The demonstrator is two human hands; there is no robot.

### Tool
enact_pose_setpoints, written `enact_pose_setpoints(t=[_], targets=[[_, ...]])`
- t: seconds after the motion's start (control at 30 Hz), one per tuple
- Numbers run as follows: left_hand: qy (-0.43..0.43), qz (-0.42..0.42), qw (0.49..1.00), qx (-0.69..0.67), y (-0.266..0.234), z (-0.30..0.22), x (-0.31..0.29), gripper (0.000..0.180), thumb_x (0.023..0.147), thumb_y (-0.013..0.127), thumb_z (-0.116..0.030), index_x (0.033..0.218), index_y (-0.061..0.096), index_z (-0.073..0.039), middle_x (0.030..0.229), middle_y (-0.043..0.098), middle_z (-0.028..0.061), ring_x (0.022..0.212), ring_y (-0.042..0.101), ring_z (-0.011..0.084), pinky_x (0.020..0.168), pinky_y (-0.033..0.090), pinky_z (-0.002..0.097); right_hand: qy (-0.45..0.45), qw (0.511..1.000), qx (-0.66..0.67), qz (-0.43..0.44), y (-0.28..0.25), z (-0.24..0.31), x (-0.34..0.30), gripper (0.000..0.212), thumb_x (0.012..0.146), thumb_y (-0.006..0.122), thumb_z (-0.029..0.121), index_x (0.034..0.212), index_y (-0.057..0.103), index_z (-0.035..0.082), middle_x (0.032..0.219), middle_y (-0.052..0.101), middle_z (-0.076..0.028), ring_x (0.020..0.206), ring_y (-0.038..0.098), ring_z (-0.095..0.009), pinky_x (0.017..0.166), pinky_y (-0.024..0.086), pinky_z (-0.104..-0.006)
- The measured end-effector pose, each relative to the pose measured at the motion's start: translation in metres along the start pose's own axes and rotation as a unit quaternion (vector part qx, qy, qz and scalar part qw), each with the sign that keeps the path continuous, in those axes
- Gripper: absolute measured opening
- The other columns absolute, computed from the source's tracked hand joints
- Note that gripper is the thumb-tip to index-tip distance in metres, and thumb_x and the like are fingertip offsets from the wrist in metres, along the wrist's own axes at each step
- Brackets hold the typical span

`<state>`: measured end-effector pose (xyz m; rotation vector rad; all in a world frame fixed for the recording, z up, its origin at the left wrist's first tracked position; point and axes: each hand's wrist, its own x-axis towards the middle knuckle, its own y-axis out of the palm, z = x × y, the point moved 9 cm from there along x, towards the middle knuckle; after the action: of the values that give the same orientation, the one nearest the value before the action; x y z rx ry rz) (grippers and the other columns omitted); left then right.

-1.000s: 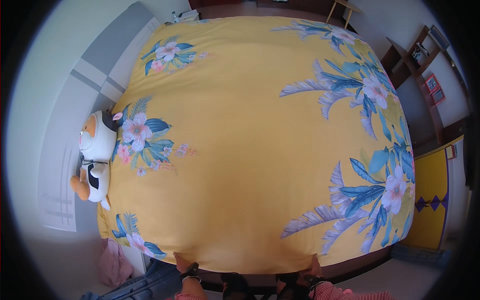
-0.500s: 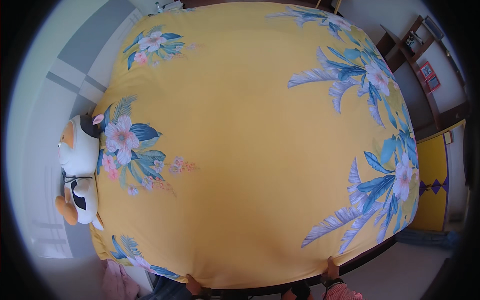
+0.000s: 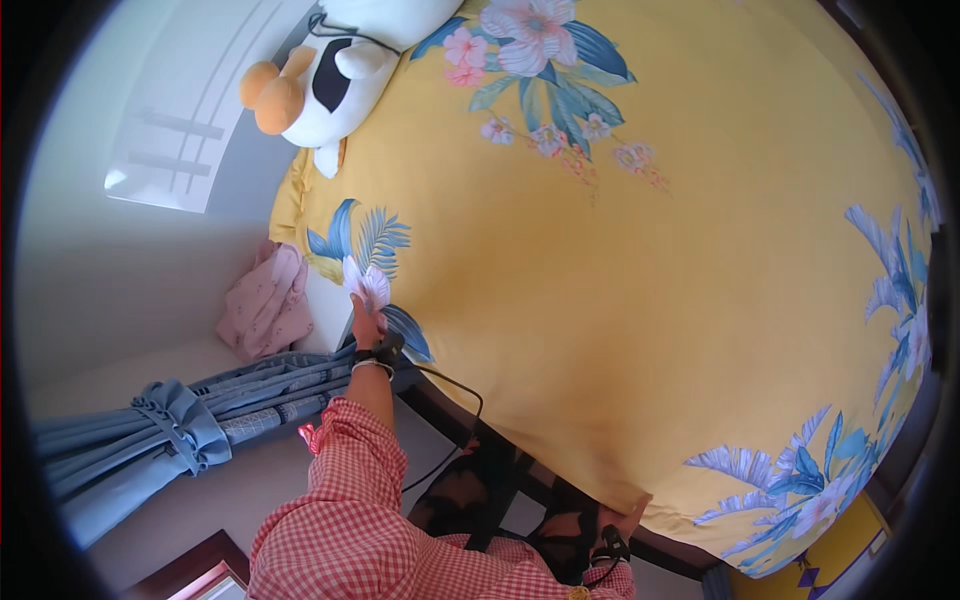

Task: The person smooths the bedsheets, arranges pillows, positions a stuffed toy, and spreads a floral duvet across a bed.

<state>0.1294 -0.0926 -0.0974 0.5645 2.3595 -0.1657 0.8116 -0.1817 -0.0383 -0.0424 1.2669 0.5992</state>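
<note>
A yellow bed sheet (image 3: 640, 300) printed with blue leaves and pale pink flowers covers the bed. My left hand (image 3: 368, 322) grips its edge beside a printed flower, near the corner by the pink cloth; the thumb lies on top and the other fingers are mostly hidden. Farther right along the same near edge, my right hand (image 3: 622, 516) is closed on the sheet, pulling up a small peak of fabric. Folds run from there into the sheet.
A white cow-like plush toy (image 3: 345, 90) lies against the headboard at upper left. A pink cloth (image 3: 265, 305) rests on a white bedside surface (image 3: 328, 310). Left of my arm hangs a tied blue curtain (image 3: 185, 425). A black cable (image 3: 470, 390) loops from my left wrist.
The view has swung left and closer to the bed's near-left corner. My left hand has shifted along the edge toward that corner. The right hand still holds the near edge.
</note>
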Motion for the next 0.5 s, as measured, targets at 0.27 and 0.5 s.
enact_pose_setpoints(t=[0.27,0.5], targets=[[-0.015,-0.172,0.946,0.274,0.035,-0.100,-0.004,0.064,0.080,0.046,-0.059,0.073,0.060,0.004,0.063,0.058,0.0110,0.051,0.053,0.0204,0.045,0.038,0.0365,0.038,0.997,-0.073,0.008,0.063,-0.017,-0.014,0.052,0.086,0.047,0.044,0.125,0.040,0.010,0.124,0.046,-0.009,0.113,0.043,-0.028,0.094,0.036,-0.0454],[0.315,-0.120,0.659,0.673,0.000,-0.139,0.012,0.038,0.087,0.044,-0.035,0.087,0.060,-0.001,0.080,0.060,0.0236,0.074,0.057,0.0385,0.064,0.045,0.0403,0.093,0.943,-0.304,-0.101,0.032,-0.017,-0.009,0.053,0.088,0.044,0.043,0.125,0.038,0.005,0.122,0.048,-0.014,0.108,0.049,-0.030,0.091,0.041,-0.0456]])
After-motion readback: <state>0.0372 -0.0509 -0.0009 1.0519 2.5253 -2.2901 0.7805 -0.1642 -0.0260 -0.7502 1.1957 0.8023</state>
